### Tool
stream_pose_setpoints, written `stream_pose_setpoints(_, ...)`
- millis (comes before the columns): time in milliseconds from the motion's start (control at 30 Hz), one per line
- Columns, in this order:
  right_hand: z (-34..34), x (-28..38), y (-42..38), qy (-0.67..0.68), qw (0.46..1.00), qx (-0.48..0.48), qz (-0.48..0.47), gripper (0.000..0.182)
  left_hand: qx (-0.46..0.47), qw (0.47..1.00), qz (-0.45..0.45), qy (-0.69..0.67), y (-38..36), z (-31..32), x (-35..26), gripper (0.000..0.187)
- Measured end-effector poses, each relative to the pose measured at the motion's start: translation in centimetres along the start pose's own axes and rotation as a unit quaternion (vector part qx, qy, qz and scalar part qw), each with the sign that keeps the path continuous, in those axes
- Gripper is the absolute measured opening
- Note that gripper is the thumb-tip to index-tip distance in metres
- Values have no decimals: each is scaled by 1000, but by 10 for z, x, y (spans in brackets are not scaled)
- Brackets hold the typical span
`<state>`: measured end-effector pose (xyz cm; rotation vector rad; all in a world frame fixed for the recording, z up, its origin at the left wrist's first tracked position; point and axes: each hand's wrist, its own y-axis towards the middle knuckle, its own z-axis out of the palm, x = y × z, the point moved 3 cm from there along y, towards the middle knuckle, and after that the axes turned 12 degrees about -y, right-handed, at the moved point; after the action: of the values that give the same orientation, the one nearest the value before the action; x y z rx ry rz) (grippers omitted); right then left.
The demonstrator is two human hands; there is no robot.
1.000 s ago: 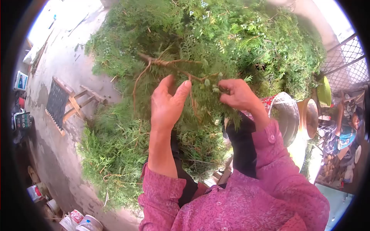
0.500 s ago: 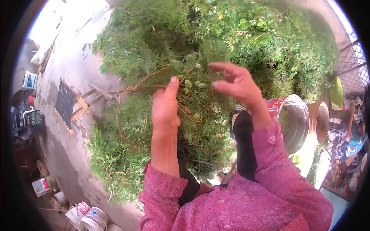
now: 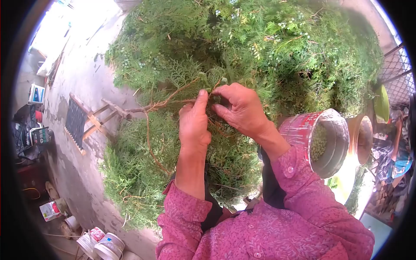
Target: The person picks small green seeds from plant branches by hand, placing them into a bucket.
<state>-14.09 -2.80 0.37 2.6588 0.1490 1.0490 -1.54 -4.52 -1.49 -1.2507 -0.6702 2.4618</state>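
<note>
A brown, forked branch with green sprigs and small pale green cones stretches in from the left, over a big heap of green foliage. My left hand is closed around the branch, thumb pointing up. Just right of it, my right hand pinches at the branch tip by the cones; its fingertips are bent together, and what lies between them is too small to name. A red and white bucket with small green pieces inside stands to the right of my right hand.
A small wooden stool with a dark woven seat lies at the left. Several white containers sit at the lower left. Beyond the bucket are a tan pot, a green round object and a wire mesh.
My right hand has moved left and its fingers have closed at the cones near my left hand. My left hand and the branch have shifted slightly right. More of the bucket's inside shows.
</note>
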Motion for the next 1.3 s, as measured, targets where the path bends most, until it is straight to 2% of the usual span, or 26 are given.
stream_pose_setpoints(100, -1, 1, 0, -27, 1000, 11, -3, 27, -14, 1000, 10, 10, 9, -6, 5, 40)
stream_pose_setpoints(167, -1, 2, -1, -60, 997, 25, 39, 25, 1, 1000, 14, -12, 10, -7, 8, 41)
stream_pose_setpoints(300, -2, -1, -1, -76, 997, 23, 16, 24, 9, 1000, 7, -7, 10, -7, 8, 42)
stream_pose_setpoints(367, -3, -6, 1, 94, 986, 89, 108, 25, -2, 1000, 13, -6, 4, -1, 4, 42)
stream_pose_setpoints(400, -5, -7, 2, 94, 986, 89, 108, 25, -3, 1000, 13, -5, 5, -2, 3, 42)
stream_pose_setpoints(467, -7, -15, 3, 301, 925, 91, 212, 26, -25, 1000, -2, -8, 8, -5, 2, 41)
stream_pose_setpoints(500, -10, -18, 5, 301, 925, 91, 212, 26, -25, 1000, -1, -8, 8, -6, 2, 41)
stream_pose_setpoints(567, -14, -24, 7, 477, 826, 111, 279, 27, 19, 998, 9, -63, 10, -5, 1, 41)
stream_pose_setpoints(600, -15, -27, 7, 542, 783, 105, 286, 28, 20, 998, 9, -63, 12, -5, 0, 41)
stream_pose_setpoints(633, -17, -30, 7, 542, 783, 104, 286, 28, 10, 998, 14, -53, 13, -7, -1, 41)
stream_pose_setpoints(700, -19, -29, 6, 662, 688, 135, 266, 28, -1, 999, 19, -44, 13, -7, -3, 40)
stream_pose_setpoints(833, -14, -32, 3, 691, 657, 149, 262, 28, -5, 999, 22, -40, 13, -7, -3, 40)
stream_pose_setpoints(900, -10, -33, 2, 742, 603, 160, 246, 28, -13, 999, 29, -22, 13, -7, -3, 39)
stream_pose_setpoints(933, -10, -33, 2, 742, 604, 160, 245, 28, -10, 999, 26, -28, 12, -6, -4, 40)
stream_pose_setpoints(1000, -9, -31, 2, 787, 540, 150, 259, 27, -8, 999, 22, -34, 11, -4, -5, 41)
stream_pose_setpoints(1133, -12, -28, -1, 784, 531, 154, 282, 27, -9, 998, 15, -58, 13, -6, -5, 42)
stream_pose_setpoints(1200, -14, -32, 2, 739, 601, 177, 246, 24, -22, 998, 22, -55, 21, -12, -5, 43)
stream_pose_setpoints(1233, -16, -30, 1, 739, 600, 178, 247, 24, -60, 997, 7, -55, 27, -19, -4, 37)
stream_pose_setpoints(1300, -20, -27, 1, 530, 800, 193, 206, 19, -100, 993, -4, -55, 29, -24, -8, 31)
